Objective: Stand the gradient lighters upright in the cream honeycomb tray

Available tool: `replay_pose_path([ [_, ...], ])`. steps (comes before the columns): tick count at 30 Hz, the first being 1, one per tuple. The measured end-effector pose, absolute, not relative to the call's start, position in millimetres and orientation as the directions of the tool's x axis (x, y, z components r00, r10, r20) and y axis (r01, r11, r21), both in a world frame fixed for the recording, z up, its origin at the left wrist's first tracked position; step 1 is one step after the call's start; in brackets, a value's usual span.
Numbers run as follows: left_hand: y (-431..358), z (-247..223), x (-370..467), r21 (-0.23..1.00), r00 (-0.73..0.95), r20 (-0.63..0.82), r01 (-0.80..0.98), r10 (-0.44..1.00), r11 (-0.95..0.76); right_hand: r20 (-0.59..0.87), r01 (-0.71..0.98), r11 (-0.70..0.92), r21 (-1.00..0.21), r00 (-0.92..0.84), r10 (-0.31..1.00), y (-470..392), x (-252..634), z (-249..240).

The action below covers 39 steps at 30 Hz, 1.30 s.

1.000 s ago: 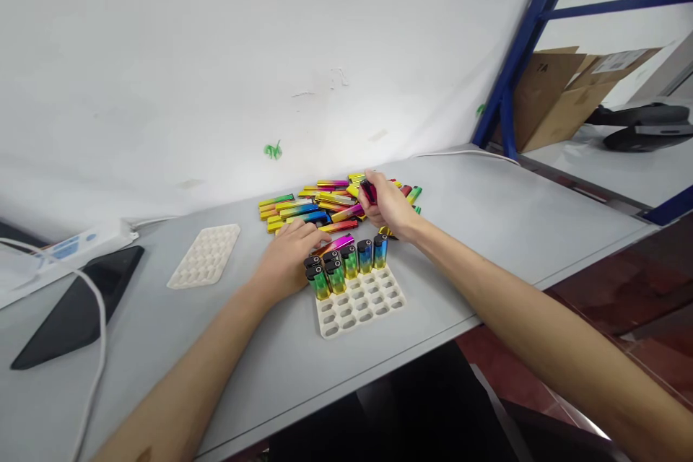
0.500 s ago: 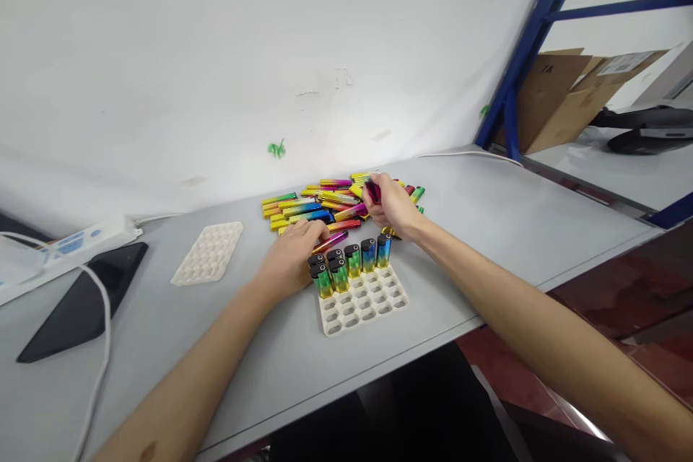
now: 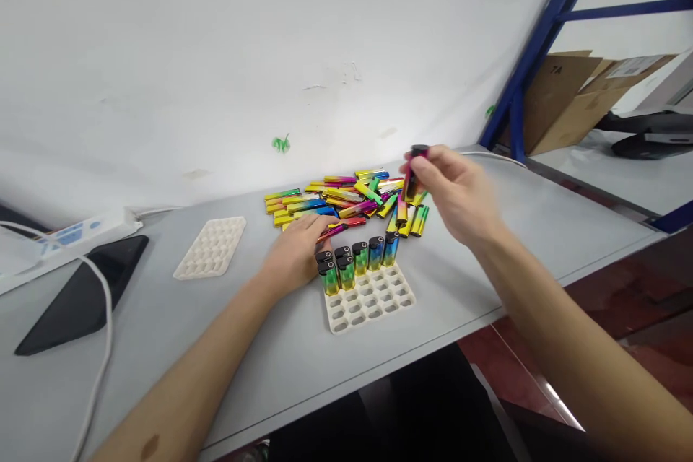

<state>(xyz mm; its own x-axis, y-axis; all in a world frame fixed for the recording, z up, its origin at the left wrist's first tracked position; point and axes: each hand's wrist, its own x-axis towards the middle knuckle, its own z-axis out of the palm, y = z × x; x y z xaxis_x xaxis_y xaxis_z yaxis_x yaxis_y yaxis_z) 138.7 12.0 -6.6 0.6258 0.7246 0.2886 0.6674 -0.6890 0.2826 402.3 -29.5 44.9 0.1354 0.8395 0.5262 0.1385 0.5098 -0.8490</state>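
Pinching a magenta lighter (image 3: 410, 173) right of frame centre, the right hand (image 3: 459, 193) hangs by the lighter pile (image 3: 343, 203), while the left hand (image 3: 299, 247), its grip indiscernible, lies near mid-frame beside the perforated tray (image 3: 364, 317) with upright lighters (image 3: 346, 273)

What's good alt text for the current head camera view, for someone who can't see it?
A person's right hand holds a pink, black-topped lighter roughly upright near a pile of colourful lighters on a grey table. The left hand is beside a white tray holding seven upright lighters; another pale tray lies further left.
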Motion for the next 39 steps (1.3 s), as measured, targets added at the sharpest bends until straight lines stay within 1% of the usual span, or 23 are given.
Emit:
replay_pose_path([
  [3,12.3,-6.5,139.5,0.281,0.647,0.289,0.647,0.706,-0.708,0.548,0.177,0.525,-0.833,0.123,0.828,-63.0,406.9,52.9],
  [5,12.4,-6.8,139.5,0.282,0.657,0.293,0.635,0.695,-0.719,0.537,0.222,0.514,-0.829,0.055,0.842,-81.8,400.0,51.2],
  [7,12.1,-6.8,139.2,0.289,0.666,0.303,0.617,0.681,-0.732,0.52,0.319,0.504,-0.803,-0.037,0.853,-94.7,387.8,44.4],
  [8,11.9,-6.7,139.0,0.292,0.669,0.307,0.61,0.676,-0.736,0.519,0.387,0.507,-0.77,-0.082,0.851,-98.7,381.1,39.8],
  [11,11.5,-6.9,138.6,0.303,0.65,0.318,0.62,0.69,-0.724,0.536,0.581,0.539,-0.61,-0.199,0.821,-102.9,364.7,25.4],
  [15,11.7,-8.1,139.3,0.317,0.592,0.321,0.668,0.739,-0.673,0.522,0.724,0.559,-0.404,-0.32,0.791,-101.7,355.7,11.7],
  [17,11.4,-8.3,140.1,0.318,0.575,0.309,0.688,0.758,-0.652,0.536,0.772,0.552,-0.314,-0.336,0.775,-102.7,353.8,8.1],
  [20,10.9,-9.0,141.3,0.336,0.562,0.289,0.698,0.775,-0.632,0.603,0.85,0.5,-0.163,-0.316,0.733,-106.1,351.4,7.6],
  [22,11.1,-10.4,141.9,0.373,0.559,0.296,0.679,0.775,-0.632,0.643,0.868,0.483,-0.114,-0.306,0.702,-105.9,350.9,11.9],
  [23,11.6,-11.5,142.2,0.396,0.557,0.307,0.662,0.771,-0.636,0.661,0.864,0.488,-0.124,-0.295,0.69,-103.8,351.5,15.6],
  [25,13.0,-13.8,142.8,0.441,0.546,0.336,0.629,0.768,-0.64,0.688,0.836,0.509,-0.206,-0.246,0.682,-93.1,354.8,25.4],
  [27,14.5,-15.1,143.5,0.475,0.524,0.359,0.61,0.772,-0.634,0.686,0.791,0.515,-0.33,-0.173,0.707,-73.6,360.4,36.2],
  [29,15.3,-14.6,144.2,0.506,0.497,0.375,0.598,0.783,-0.622,0.629,0.727,0.507,-0.463,-0.134,0.766,-48.1,366.7,44.4],
  [30,15.2,-13.6,144.5,0.527,0.484,0.378,0.588,0.789,-0.613,0.579,0.682,0.512,-0.523,-0.156,0.8,-35.0,369.3,46.4],
  [32,14.1,-10.7,144.9,0.583,0.453,0.377,0.561,0.808,-0.587,0.436,0.585,0.511,-0.63,-0.278,0.856,-11.6,372.0,45.2],
  [34,12.0,-7.5,145.1,0.64,0.414,0.358,0.543,0.837,-0.543,0.335,0.478,0.494,-0.726,-0.382,0.861,4.7,370.6,37.6],
  [36,9.8,-4.7,145.5,0.676,0.375,0.338,0.541,0.863,-0.499,0.315,0.362,0.465,-0.808,-0.401,0.86,13.3,366.0,26.6],
  [39,8.1,-2.5,146.6,0.706,0.329,0.332,0.535,0.884,-0.464,0.323,0.155,0.388,-0.908,-0.328,0.888,17.4,359.6,12.7],
])
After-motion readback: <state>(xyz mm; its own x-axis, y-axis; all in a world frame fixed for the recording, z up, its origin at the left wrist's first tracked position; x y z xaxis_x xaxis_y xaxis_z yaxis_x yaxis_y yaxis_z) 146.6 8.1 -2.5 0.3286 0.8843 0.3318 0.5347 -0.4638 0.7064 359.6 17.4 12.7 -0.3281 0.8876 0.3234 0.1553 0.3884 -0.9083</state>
